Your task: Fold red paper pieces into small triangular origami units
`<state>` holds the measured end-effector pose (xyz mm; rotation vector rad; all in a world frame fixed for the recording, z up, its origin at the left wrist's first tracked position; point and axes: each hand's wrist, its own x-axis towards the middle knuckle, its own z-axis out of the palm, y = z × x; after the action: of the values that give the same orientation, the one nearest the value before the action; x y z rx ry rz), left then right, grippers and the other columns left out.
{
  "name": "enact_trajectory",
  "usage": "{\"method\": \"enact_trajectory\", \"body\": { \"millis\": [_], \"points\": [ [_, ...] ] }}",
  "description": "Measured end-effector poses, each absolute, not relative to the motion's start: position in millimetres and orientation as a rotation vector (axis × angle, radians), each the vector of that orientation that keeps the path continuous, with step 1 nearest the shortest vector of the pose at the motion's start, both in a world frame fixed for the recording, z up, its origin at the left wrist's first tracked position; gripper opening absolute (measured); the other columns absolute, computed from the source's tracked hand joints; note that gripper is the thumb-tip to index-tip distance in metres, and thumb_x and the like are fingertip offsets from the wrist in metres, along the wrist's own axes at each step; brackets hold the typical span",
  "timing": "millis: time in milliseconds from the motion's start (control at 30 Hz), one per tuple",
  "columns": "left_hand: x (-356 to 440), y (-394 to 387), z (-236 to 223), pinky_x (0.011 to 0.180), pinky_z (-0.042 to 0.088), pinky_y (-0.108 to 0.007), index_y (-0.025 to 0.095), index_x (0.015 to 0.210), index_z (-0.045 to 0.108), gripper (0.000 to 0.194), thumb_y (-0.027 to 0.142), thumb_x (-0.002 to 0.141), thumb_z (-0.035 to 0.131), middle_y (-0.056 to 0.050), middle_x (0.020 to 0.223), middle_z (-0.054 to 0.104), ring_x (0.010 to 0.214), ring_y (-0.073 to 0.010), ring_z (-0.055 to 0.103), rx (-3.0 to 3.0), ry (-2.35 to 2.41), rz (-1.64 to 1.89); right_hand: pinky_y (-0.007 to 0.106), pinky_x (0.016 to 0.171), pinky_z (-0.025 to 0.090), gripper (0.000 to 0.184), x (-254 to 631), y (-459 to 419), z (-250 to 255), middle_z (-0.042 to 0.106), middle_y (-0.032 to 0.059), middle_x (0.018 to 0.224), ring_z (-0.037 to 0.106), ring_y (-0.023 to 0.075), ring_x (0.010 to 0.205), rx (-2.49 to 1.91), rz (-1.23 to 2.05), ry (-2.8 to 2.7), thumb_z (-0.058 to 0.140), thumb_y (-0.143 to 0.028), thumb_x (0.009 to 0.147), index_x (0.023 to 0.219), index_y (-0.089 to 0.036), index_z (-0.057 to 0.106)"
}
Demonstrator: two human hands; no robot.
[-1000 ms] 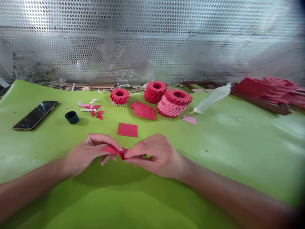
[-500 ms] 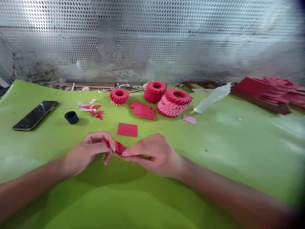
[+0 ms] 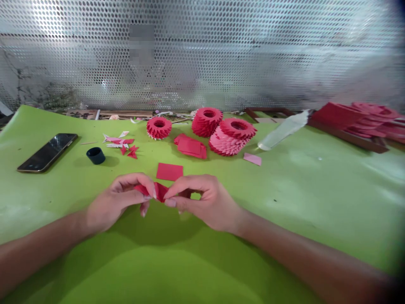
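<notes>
A small folded piece of red paper (image 3: 161,192) is pinched between both hands above the green table cover. My left hand (image 3: 122,201) grips its left part, fingers closed over it, so that end is largely hidden. At its right edge, the thumb and forefinger of my right hand (image 3: 204,202) press together on the paper. Just beyond the fingers lies a flat red paper rectangle (image 3: 170,172). Behind that is a loose pile of red paper pieces (image 3: 190,147). Several small folded pink, white and red pieces (image 3: 122,142) lie to the left.
Three ring-shaped stacks of folded paper, a small one (image 3: 158,128), a red one (image 3: 207,121) and a pink-and-red one (image 3: 233,136), stand at the back. A phone (image 3: 47,153), black cap (image 3: 95,156), glue bottle (image 3: 283,130) and pink slip (image 3: 252,159) lie around. Red paper (image 3: 354,120) sits far right.
The left fingers have shifted along the red paper and now cover more of its left part. My right hand has lifted slightly and its thumb shows below the paper. Other things stay put.
</notes>
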<state>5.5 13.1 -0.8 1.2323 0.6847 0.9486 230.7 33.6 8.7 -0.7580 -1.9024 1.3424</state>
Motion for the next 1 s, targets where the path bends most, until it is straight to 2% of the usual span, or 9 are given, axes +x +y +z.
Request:
{"method": "enact_trajectory", "body": {
  "millis": [133,333,500,667,733,800,900,1000],
  "points": [
    [4.8,13.3,-0.9,0.058,0.053,-0.021,0.024,0.084,0.078,0.009,0.020,0.090,0.071,-0.001,0.081,0.069,0.063,-0.0100,0.059,1.281,0.672,0.946,0.020,0.045,0.042,0.019,230.4,33.2,7.8,0.070,0.0014,0.066,0.054,0.0090,0.051,-0.849,1.357,-1.877,0.077,-0.034,0.083,0.086,-0.016,0.079],
    [4.9,13.4,-0.9,0.059,0.052,-0.018,0.024,0.087,0.078,0.015,0.012,0.089,0.068,0.000,0.084,0.069,0.065,-0.0086,0.058,1.383,0.663,0.955,0.020,0.046,0.044,0.017,227.5,32.8,6.7,0.075,0.0024,0.085,0.055,0.0072,0.054,-0.774,1.387,-1.835,0.078,-0.029,0.082,0.095,-0.018,0.077],
    [4.4,11.8,-2.2,0.061,0.051,-0.016,0.024,0.091,0.077,0.019,0.010,0.091,0.064,0.000,0.086,0.069,0.067,-0.0080,0.057,1.470,0.663,0.933,0.020,0.046,0.044,0.023,226.7,32.8,6.8,0.073,0.0019,0.079,0.057,0.0086,0.054,-0.771,1.441,-1.809,0.079,-0.032,0.081,0.097,-0.017,0.074],
    [8.2,8.2,-1.9,0.062,0.054,-0.020,0.028,0.115,0.061,0.019,0.023,0.097,0.061,0.002,0.093,0.065,0.071,-0.0107,0.058,1.445,0.734,0.965,0.018,0.044,0.045,0.038,228.6,34.5,7.2,0.068,-0.0030,0.072,0.055,0.0073,0.050,-0.811,1.460,-1.707,0.079,-0.028,0.080,0.114,-0.018,0.065],
    [10.0,7.9,-3.1,0.063,0.054,-0.022,0.026,0.112,0.058,0.013,0.032,0.100,0.057,0.002,0.090,0.063,0.072,-0.0117,0.058,1.443,0.807,0.928,0.018,0.044,0.047,0.039,228.8,35.0,6.4,0.066,-0.0044,0.071,0.055,0.0068,0.049,-0.805,1.478,-1.660,0.080,-0.028,0.080,0.113,-0.019,0.063],
    [11.5,8.1,-4.9,0.063,0.052,-0.023,0.021,0.100,0.060,0.020,0.039,0.102,0.050,0.000,0.086,0.061,0.071,-0.0125,0.056,1.489,0.876,0.839,0.018,0.043,0.048,0.040,228.3,34.7,5.2,0.066,-0.0043,0.072,0.056,0.0072,0.050,-0.804,1.521,-1.643,0.081,-0.031,0.079,0.113,-0.019,0.062],
    [12.7,7.5,-6.6,0.066,0.049,-0.027,0.019,0.087,0.060,0.035,0.042,0.105,0.041,-0.001,0.081,0.059,0.071,-0.0141,0.055,1.571,0.919,0.705,0.018,0.044,0.049,0.042,226.9,33.2,2.9,0.068,-0.0032,0.074,0.057,0.0079,0.053,-0.828,1.564,-1.651,0.081,-0.033,0.079,0.114,-0.020,0.061],
    [13.0,5.6,-5.5,0.068,0.047,-0.029,0.019,0.087,0.060,0.036,0.042,0.105,0.038,-0.001,0.080,0.059,0.073,-0.0156,0.054,1.605,0.951,0.658,0.019,0.045,0.050,0.042,226.1,31.9,1.1,0.069,-0.0014,0.080,0.058,0.0083,0.055,-0.857,1.569,-1.663,0.081,-0.035,0.080,0.114,-0.020,0.062]
  ]
}}
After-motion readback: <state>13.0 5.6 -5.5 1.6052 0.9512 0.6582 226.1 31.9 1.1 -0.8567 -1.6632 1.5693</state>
